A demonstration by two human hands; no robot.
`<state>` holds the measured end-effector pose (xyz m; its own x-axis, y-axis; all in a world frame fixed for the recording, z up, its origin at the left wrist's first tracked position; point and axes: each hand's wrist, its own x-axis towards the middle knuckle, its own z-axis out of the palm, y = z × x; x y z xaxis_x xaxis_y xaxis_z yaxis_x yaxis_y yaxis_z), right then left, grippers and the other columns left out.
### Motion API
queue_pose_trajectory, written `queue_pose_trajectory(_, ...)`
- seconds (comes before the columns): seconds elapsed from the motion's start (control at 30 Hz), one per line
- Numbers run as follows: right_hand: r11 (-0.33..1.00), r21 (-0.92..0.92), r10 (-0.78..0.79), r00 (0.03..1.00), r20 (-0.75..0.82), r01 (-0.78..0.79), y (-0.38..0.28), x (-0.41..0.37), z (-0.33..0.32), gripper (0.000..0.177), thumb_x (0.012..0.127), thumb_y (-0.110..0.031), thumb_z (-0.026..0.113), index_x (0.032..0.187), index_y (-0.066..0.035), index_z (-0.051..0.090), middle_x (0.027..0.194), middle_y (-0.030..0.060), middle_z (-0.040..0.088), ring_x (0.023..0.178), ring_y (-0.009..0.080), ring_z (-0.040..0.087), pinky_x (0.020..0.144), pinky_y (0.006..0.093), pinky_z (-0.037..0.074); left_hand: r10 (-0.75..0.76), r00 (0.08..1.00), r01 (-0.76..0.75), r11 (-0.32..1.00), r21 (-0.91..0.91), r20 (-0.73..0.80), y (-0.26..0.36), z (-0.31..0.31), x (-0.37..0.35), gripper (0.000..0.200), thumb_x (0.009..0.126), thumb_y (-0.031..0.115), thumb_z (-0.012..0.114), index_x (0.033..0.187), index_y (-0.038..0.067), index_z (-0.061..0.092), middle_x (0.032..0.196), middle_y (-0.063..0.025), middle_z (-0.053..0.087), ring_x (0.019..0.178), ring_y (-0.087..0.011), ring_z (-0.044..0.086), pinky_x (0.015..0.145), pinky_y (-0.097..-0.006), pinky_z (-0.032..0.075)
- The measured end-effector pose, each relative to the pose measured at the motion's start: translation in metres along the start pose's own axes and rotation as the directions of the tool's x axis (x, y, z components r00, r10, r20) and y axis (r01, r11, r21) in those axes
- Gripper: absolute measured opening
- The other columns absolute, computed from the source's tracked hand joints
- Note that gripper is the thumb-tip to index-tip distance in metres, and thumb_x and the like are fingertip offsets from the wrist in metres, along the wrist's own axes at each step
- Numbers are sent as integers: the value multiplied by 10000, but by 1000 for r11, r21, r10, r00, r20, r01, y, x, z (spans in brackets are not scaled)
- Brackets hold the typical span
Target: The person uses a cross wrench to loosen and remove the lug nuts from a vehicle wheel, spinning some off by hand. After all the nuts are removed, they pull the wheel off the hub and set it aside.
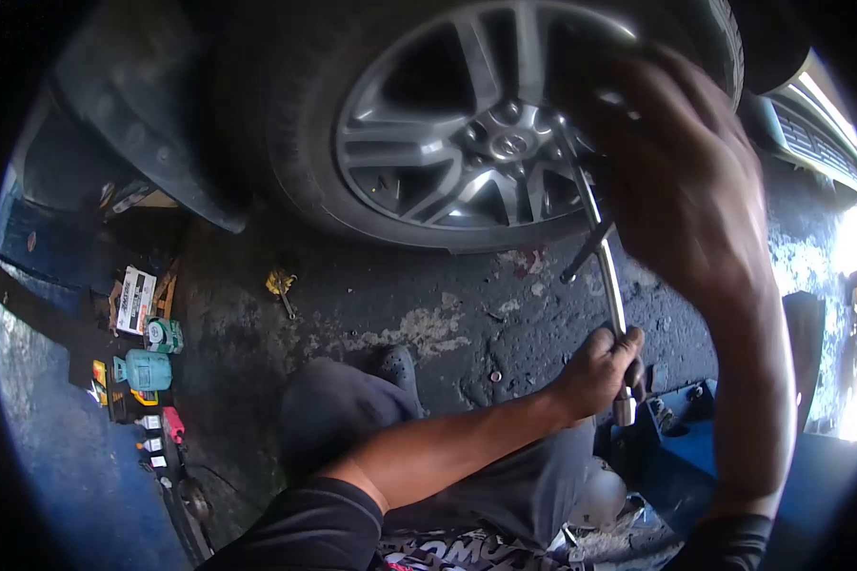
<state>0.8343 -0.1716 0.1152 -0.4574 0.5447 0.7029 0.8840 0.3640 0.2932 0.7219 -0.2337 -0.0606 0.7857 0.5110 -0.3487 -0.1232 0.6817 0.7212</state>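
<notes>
A cross-shaped lug wrench (610,281) extends from the wheel hub toward me, its shiny socket end pointing down at the near side. My left hand (600,366) is closed around the bar just above that end. Over the upper right of the wheel, my right hand (686,171) is smeared by motion. It is close to the wrench, but its fingers are too blurred to show whether they grip it. The silver multi-spoke wheel (490,90) has its tire (305,176) mounted, with lug nuts around the centre cap (510,145).
A blue metal box or stand (686,433) is near my right knee. At left are a white carton (136,300), a light-blue container (145,369) and several small bottles. A small tool (284,293) lies on the stained floor (428,328). Vehicle bodywork (143,124) overhangs at upper left.
</notes>
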Motion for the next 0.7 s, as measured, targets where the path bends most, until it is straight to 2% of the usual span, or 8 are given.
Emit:
queue_pose_trajectory(0.17,975,-13,-223,963,-153,223,32,16,35,180,785,38,724,958,-8,719,993,133,689,892,265,700,730,366,605,-56,998,53,939,-339,0,16,12,-18,232,1064,290,399,1017,83,496,762,-3,497,713,-159,516,738,-348,484)
queue_pose_trajectory(0.3,997,13,75,989,-127,-74,53,-32,28,191,730,-12,752,910,-14,688,913,110,673,775,237,685,680,340,587,-46,999,50,933,-356,20,6,2,-11,214,1058,287,428,1002,94,502,775,0,488,712,-159,508,761,-362,482)
queue_pose_trajectory(0.37,821,23,570,816,-100,-570,86,-138,64,187,824,-61,689,1001,-4,674,934,123,681,836,250,691,704,340,572,48,995,-14,937,-348,90,-2,-3,-1,203,1051,284,457,968,105,505,783,-1,490,721,-150,513,753,-343,485)
queue_pose_trajectory(0.4,681,-92,724,649,234,-727,79,-217,95,173,835,-77,676,992,-4,675,920,123,681,832,248,687,705,342,567,46,993,-4,930,-368,105,2,-3,-1,204,1051,284,461,960,107,504,783,-1,490,723,-147,514,746,-338,485)
queue_pose_trajectory(0.43,632,-210,690,419,590,-746,49,-293,119,164,845,-93,664,982,-4,676,907,123,681,827,246,682,706,345,562,35,992,16,924,-382,124,6,-4,-2,205,1050,285,465,951,109,502,784,-1,490,725,-144,515,739,-332,486)
queue_pose_trajectory(0.5,532,-103,483,201,852,-840,-42,-352,117,160,866,-125,638,964,-4,678,880,123,680,818,241,673,708,349,552,57,994,-22,942,-336,96,9,-5,8,211,1053,282,457,933,112,489,776,-2,487,713,-139,515,688,-331,485)
queue_pose_trajectory(0.6,416,-135,434,66,898,-899,-86,-360,92,191,898,-172,601,936,-3,682,840,124,680,805,234,660,710,356,538,23,984,39,940,-339,176,16,-17,16,214,1056,277,445,931,109,490,763,-10,497,695,-145,521,681,-334,486)
queue_pose_trajectory(0.7,412,-131,586,152,796,-902,-49,-352,65,250,930,-220,563,908,-3,685,799,124,679,792,226,646,713,363,524,-6,988,55,947,-316,152,15,-15,20,219,1055,279,441,937,102,496,769,-23,519,681,-159,541,653,-356,504)
